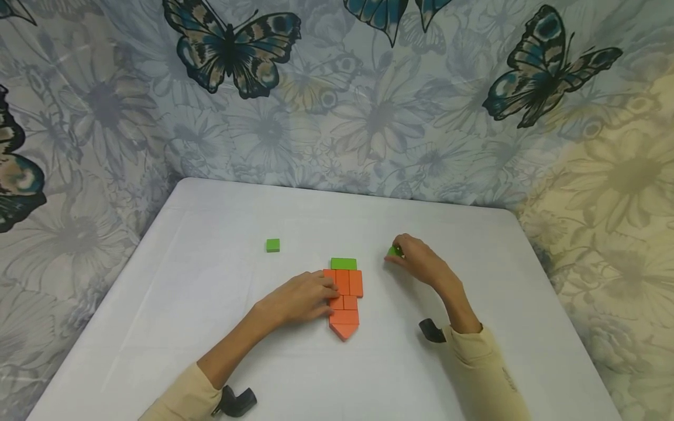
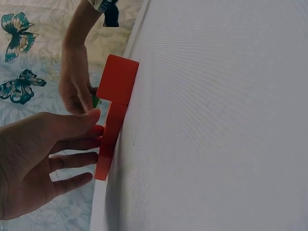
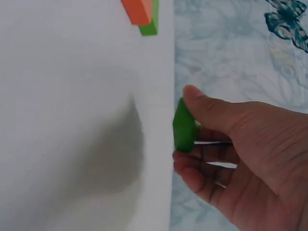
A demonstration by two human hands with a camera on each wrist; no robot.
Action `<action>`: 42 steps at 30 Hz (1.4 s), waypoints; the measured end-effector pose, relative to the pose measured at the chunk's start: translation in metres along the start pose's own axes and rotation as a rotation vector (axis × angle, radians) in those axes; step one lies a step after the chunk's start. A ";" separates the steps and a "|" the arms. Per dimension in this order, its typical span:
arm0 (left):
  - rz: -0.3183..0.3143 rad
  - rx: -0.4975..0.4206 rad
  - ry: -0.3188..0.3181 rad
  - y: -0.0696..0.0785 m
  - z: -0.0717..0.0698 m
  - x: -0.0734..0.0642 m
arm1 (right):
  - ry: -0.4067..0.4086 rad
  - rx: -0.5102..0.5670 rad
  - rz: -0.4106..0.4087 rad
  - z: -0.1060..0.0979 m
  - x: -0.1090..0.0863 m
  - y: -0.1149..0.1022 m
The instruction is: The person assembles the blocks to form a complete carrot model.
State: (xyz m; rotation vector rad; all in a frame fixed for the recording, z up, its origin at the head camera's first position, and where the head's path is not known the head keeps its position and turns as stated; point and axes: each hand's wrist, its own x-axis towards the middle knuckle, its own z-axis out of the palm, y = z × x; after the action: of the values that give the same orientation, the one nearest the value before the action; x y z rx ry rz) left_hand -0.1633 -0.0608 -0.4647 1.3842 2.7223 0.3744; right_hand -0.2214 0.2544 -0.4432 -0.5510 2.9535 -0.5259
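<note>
Orange blocks lie flat against one another in the head view, their near end a downward point. A green rectangular block touches their far edge. My left hand rests its fingertips along the left side of the orange blocks; in the left wrist view its fingers are nearly straight. To the right of the blocks, my right hand pinches a small green block between thumb and fingers. The right wrist view shows this block with slanted edges; its full shape is partly covered by the hand.
A green square block lies alone on the white table, left of the arrangement. Behind the table's far edge stands a wall covering with butterflies and flowers. Dark devices are worn at both wrists.
</note>
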 end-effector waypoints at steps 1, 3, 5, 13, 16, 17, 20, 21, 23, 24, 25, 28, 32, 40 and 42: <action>-0.002 0.000 -0.001 0.000 0.000 0.000 | 0.008 0.007 -0.016 0.002 0.004 -0.003; -0.006 -0.001 -0.007 0.000 -0.001 0.000 | 0.026 0.000 -0.052 0.006 0.012 -0.009; -0.010 -0.001 -0.016 0.000 -0.001 0.000 | 0.046 -0.003 -0.073 0.011 0.020 -0.016; -0.021 -0.010 -0.028 0.000 -0.001 0.000 | -0.046 -0.027 -0.025 0.029 0.042 -0.032; -0.021 -0.016 -0.031 0.001 -0.002 0.001 | -0.116 -0.025 -0.029 0.028 0.043 -0.031; -0.020 -0.016 -0.031 0.001 -0.002 0.001 | -0.134 -0.016 -0.030 0.027 0.043 -0.031; -0.016 -0.009 -0.033 0.001 -0.002 0.001 | -0.166 0.018 -0.053 0.022 0.042 -0.031; -0.017 -0.008 -0.033 0.001 -0.002 0.001 | -0.174 0.025 -0.071 0.022 0.042 -0.030; -0.018 -0.005 -0.032 0.000 -0.002 0.001 | -0.182 0.039 -0.112 0.020 0.041 -0.030; -0.019 -0.006 -0.033 0.000 -0.002 0.000 | -0.185 0.040 -0.133 0.020 0.041 -0.031; -0.019 -0.008 -0.032 0.000 -0.002 0.000 | -0.186 0.042 -0.154 0.020 0.041 -0.031; -0.016 -0.007 -0.031 -0.001 -0.002 0.000 | -0.186 0.047 -0.197 0.021 0.041 -0.033; -0.010 -0.002 -0.028 -0.002 -0.001 0.000 | -0.192 0.039 -0.217 0.021 0.041 -0.037; -0.006 0.001 -0.029 -0.003 0.000 0.000 | -0.145 0.003 -0.218 0.017 0.035 -0.038; -0.003 0.000 -0.026 -0.003 0.000 0.000 | -0.109 -0.016 -0.265 0.016 0.030 -0.038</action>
State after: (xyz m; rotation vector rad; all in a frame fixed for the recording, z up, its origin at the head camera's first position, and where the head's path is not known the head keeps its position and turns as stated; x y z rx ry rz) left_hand -0.1656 -0.0627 -0.4651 1.3753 2.7029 0.3535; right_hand -0.2346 0.2053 -0.4462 -0.9482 2.7998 -0.4780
